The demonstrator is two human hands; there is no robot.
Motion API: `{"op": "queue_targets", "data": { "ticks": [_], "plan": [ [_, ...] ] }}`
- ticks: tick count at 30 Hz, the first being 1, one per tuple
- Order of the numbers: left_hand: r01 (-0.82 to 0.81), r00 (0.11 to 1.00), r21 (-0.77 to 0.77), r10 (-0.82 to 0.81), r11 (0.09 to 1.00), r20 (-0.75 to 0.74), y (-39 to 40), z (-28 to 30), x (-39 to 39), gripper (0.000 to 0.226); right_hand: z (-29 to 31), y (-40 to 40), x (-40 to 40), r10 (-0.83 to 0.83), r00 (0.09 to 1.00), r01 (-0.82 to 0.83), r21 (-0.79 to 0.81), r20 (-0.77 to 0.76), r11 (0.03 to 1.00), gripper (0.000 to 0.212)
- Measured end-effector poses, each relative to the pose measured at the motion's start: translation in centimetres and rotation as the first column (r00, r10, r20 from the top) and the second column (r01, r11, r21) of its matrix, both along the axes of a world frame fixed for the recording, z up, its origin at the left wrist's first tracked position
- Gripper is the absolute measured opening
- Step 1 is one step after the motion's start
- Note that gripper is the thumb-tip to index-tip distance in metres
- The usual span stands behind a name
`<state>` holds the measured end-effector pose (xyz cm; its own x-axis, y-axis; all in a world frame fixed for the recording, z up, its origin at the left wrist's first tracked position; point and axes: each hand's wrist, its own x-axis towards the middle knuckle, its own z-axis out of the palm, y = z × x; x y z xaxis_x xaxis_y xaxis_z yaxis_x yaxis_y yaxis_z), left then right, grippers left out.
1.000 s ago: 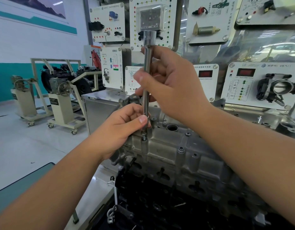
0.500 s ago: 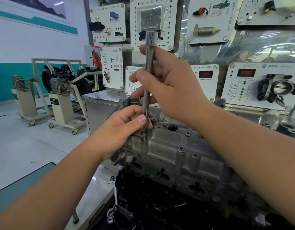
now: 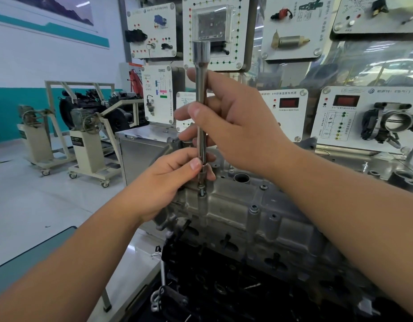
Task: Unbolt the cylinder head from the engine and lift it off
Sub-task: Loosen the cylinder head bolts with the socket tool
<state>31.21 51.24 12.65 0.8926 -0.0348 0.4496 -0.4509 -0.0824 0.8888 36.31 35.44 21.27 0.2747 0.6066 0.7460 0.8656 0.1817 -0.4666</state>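
Observation:
The grey aluminium cylinder head (image 3: 266, 219) sits on the dark engine block (image 3: 224, 282) in front of me. A long chrome socket extension (image 3: 201, 73) stands nearly upright on a bolt (image 3: 202, 190) at the head's near left corner. My right hand (image 3: 233, 126) grips the bar's middle, fingers and thumb curled round it. My left hand (image 3: 168, 180) pinches the bar's lower end just above the bolt, between thumb and fingers. The bolt's shank shows above its boss. Other bolts (image 3: 254, 208) stand along the head's edge.
White training panels (image 3: 286, 26) with sensors hang close behind the engine, one carrying a throttle body (image 3: 396, 119). A steel cabinet (image 3: 140, 154) stands behind the head's left end. Engine stands on castors (image 3: 89, 149) occupy the floor at left. A teal table edge (image 3: 38, 249) lies at lower left.
The bar's top has swung slightly left after leaning right, and my right hand's fingers have shifted on the bar. My left hand stays pinched at the lower end.

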Motion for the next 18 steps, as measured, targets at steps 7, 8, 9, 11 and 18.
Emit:
{"op": "queue_targets", "data": {
  "ticks": [7, 8, 9, 11, 18],
  "plan": [
    [-0.060, 0.996, -0.023, 0.061, 0.998, 0.059, -0.46, -0.16, 0.24, 0.007, -0.07, 0.13, 0.30, -0.063, 0.997, 0.068, 0.134, -0.043, 0.989, 0.037],
    [-0.057, 0.997, -0.020, 0.058, 0.998, 0.054, -0.43, -0.17, 0.20, 0.009, -0.05, 0.14, 0.27, -0.053, 0.998, 0.058, 0.128, -0.042, 0.990, 0.036],
    [-0.049, 0.998, -0.021, 0.049, 0.999, 0.038, -0.35, -0.16, 0.16, 0.012, -0.03, 0.12, 0.25, -0.042, 0.998, 0.048, 0.119, -0.047, 0.992, 0.035],
    [-0.030, 1.000, -0.026, 0.030, 0.999, -0.001, -0.14, -0.10, 0.06, 0.019, 0.05, 0.09, 0.20, -0.026, 0.997, 0.034, 0.103, -0.075, 0.994, 0.033],
    [-0.051, 0.998, -0.043, 0.053, 0.998, 0.044, -0.27, -0.12, 0.24, 0.010, 0.21, 0.08, -0.12, 0.010, 0.995, -0.001, 0.090, -0.100, 0.996, 0.033]
  ]
}}
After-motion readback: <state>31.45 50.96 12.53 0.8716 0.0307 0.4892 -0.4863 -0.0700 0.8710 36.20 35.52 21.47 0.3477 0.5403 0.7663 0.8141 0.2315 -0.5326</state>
